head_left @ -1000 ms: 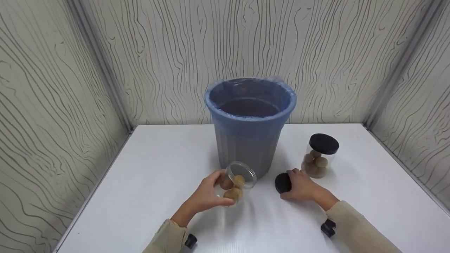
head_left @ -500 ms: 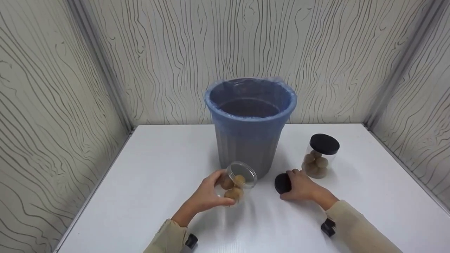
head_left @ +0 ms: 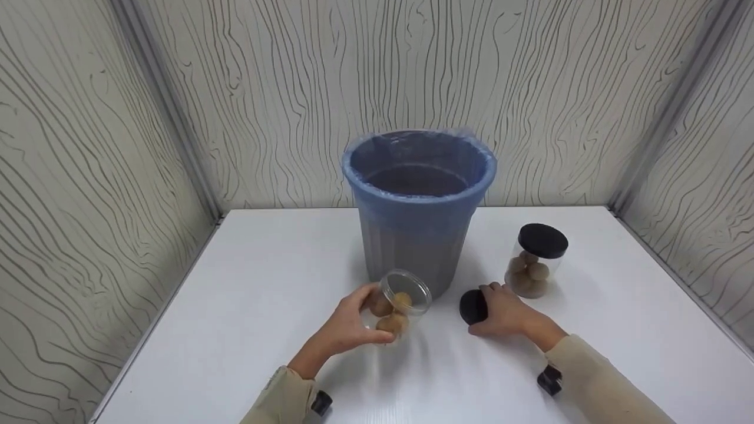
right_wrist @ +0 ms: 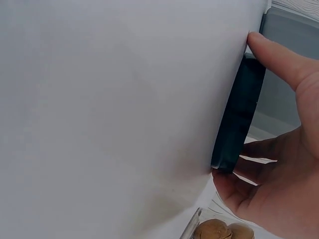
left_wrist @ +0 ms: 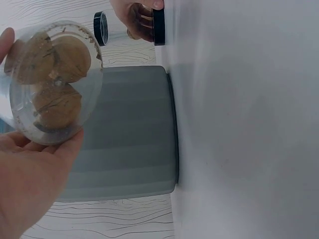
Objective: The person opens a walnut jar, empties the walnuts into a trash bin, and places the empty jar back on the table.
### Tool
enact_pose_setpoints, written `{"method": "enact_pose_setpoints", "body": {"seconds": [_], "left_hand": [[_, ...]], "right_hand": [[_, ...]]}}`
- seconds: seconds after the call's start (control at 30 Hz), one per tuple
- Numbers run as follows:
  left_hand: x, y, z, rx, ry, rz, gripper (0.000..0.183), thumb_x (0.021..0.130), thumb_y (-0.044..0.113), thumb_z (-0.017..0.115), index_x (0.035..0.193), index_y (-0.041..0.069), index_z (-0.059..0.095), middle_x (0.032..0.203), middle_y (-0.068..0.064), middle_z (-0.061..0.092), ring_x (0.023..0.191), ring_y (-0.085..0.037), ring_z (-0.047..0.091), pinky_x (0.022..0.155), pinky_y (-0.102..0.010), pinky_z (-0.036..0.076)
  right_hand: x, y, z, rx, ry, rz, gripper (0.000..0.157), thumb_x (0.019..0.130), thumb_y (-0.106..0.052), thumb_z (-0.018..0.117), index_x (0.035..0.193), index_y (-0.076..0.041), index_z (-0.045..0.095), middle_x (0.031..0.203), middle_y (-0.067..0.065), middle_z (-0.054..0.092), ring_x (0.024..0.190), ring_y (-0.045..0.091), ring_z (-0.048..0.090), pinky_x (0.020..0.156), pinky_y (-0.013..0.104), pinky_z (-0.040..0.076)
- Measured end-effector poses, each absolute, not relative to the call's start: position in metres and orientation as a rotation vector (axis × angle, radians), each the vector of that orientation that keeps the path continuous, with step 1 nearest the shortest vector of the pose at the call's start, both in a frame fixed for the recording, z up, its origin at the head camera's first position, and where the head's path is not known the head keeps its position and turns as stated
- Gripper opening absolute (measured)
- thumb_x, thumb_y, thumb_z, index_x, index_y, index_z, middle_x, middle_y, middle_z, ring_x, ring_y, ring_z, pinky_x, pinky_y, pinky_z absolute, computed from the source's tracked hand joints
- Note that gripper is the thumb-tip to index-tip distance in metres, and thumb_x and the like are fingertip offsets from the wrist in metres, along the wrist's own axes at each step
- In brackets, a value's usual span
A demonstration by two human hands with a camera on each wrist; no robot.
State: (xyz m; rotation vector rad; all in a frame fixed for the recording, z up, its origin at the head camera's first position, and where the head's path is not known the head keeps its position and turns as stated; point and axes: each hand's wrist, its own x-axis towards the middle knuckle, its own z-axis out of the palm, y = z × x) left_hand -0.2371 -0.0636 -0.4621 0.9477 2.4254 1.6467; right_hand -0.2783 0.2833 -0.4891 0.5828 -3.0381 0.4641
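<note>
My left hand (head_left: 347,327) grips a clear, lidless jar (head_left: 406,288) tilted in front of the bin, its mouth facing up and to the right. Inside sit several walnuts (head_left: 392,323), seen through the jar's base in the left wrist view, where brown crumbs also cling. My right hand (head_left: 508,313) spans a black jar lid (head_left: 473,307), thumb at one edge and fingers at the other. In the right wrist view the lid (right_wrist: 238,114) lies flat at the table surface. The right palm hides part of it in the head view.
A grey bin (head_left: 412,253) with a blue liner (head_left: 419,209) stands at the middle back. Right of it is a second jar (head_left: 533,271) of walnuts with a black lid (head_left: 543,241) on, just beyond my right hand. Patterned walls enclose the white table (head_left: 265,259).
</note>
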Motion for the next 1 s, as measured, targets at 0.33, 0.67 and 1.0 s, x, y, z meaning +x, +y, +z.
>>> {"method": "enact_pose_setpoints", "body": {"seconds": [0.33,0.67,1.0], "left_hand": [[-0.236,-0.065,-0.454,0.866,2.46,1.653,0.085,0.069,0.025,0.085,0.14,0.01,0.04,0.135,0.0,0.047,0.127,-0.016,0.043,0.104,-0.036,0.035],[-0.237,-0.071,-0.446,0.908,2.469,1.691,0.088,0.07,0.026,0.084,0.14,-0.001,0.038,0.138,-0.014,0.046,0.129,-0.023,0.042,0.105,-0.04,0.032],[-0.238,-0.078,-0.433,0.879,2.513,1.707,0.089,0.07,0.025,0.084,0.142,0.003,0.036,0.141,-0.009,0.044,0.131,-0.019,0.039,0.106,-0.037,0.031]], "right_hand": [[-0.275,0.286,-0.474,0.596,-2.994,0.57,0.092,0.074,-0.05,0.074,0.127,0.019,0.043,0.122,0.03,0.048,0.113,0.044,0.046,0.094,0.052,0.04],[-0.267,0.282,-0.445,0.567,-2.813,0.725,0.067,0.091,-0.037,0.06,0.131,0.014,0.042,0.13,0.029,0.044,0.12,0.042,0.044,0.098,0.052,0.037],[-0.263,0.273,-0.406,0.496,-2.562,0.858,0.05,0.094,-0.021,0.057,0.13,0.012,0.044,0.127,0.028,0.046,0.112,0.043,0.05,0.092,0.054,0.04]]}}
